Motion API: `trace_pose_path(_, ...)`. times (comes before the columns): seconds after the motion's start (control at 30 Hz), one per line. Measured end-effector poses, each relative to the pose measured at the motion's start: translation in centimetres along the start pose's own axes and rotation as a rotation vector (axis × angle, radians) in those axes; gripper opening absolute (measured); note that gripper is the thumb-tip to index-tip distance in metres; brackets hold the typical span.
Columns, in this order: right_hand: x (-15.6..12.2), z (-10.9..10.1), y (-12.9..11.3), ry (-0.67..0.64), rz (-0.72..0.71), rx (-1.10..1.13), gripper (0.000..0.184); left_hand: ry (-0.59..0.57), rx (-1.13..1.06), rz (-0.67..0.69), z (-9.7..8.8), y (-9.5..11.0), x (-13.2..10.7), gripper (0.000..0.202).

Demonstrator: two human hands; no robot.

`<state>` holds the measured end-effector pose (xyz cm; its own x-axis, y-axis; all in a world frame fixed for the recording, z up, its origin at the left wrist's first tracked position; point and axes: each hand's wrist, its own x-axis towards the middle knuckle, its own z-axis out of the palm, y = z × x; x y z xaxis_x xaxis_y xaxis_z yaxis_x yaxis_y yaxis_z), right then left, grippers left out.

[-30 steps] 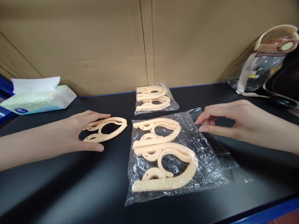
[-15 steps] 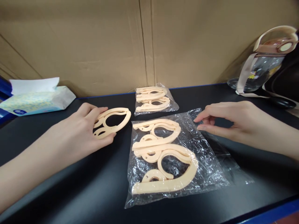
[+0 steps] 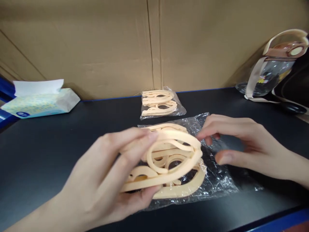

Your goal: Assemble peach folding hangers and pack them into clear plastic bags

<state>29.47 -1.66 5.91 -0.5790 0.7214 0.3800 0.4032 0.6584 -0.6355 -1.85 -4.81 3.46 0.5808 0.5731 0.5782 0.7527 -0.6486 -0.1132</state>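
In my left hand (image 3: pixel 103 170) is a folded cream plastic travel hanger (image 3: pixel 166 178), gripped between thumb and fingers. It is raised above a clear plastic bag (image 3: pixel 217 182) lying on the black table, and partly covers the cream folding hangers (image 3: pixel 184 190) inside that bag. My right hand (image 3: pixel 253 148) hovers by the bag's right side, thumb and fingers apart, with nothing in it. Whether its index fingertip touches the held hanger or the bag, I cannot tell.
Further back lies a second clear bag with cream hangers (image 3: pixel 159 111). A tissue pack (image 3: pixel 45 103) stands at the left. A clear drink bottle (image 3: pixel 275 71) with a strap is at the right. Cardboard (image 3: pixel 96 48) rises behind the black table (image 3: pixel 48 151).
My left hand has carried the hanger rightward from the table to above the near bag. My right hand has spread its thumb and fingers wider apart.
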Motion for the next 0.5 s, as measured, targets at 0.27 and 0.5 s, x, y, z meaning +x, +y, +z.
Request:
trace_pose_path(0.27,0.0,1.3,-0.5,-0.191,0.126,0.248,0.027,0.108,-0.177,0.29,2.0,-1.0,0.5,0.06)
trace_pose_path(0.5,-0.4,0.7,-0.2,-0.24,0.232,0.336,0.024,0.124,-0.16,0.248,2.3,-1.3,0.8,0.063)
